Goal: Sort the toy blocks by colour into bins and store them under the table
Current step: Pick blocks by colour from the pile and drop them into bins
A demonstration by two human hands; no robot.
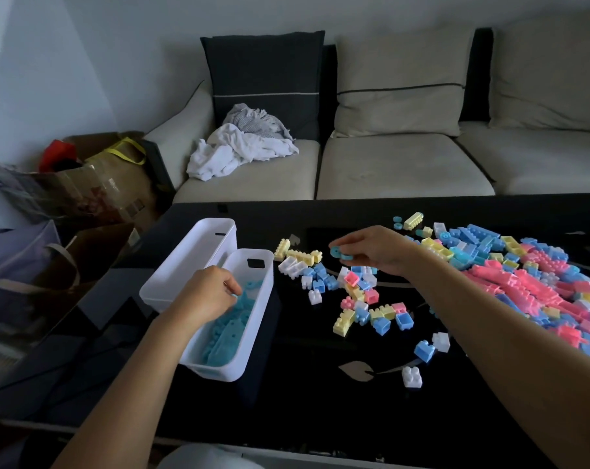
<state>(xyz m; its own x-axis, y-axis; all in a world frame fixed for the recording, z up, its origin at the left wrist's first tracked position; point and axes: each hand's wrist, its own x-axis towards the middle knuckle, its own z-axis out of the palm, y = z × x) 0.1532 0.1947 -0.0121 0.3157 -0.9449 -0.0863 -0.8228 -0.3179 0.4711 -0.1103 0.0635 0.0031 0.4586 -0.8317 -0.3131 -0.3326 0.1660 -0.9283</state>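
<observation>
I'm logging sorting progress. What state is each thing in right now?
Near bin: upright, partly filled with teal pieces.
Far bin: upright, looks empty.
Left hand: over the near bin, pinching a small teal piece.
Right hand: above the table, pinching teal rings.
Block pile: unsorted, mixed colours, spread on the table.

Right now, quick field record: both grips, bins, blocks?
left grip: pinches small teal piece over near bin
right grip: holds teal rings above table
near bin: teal pieces inside
far bin: beside near bin, on its left
loose blocks: pink, blue, yellow, white, spread on table right of bins
</observation>
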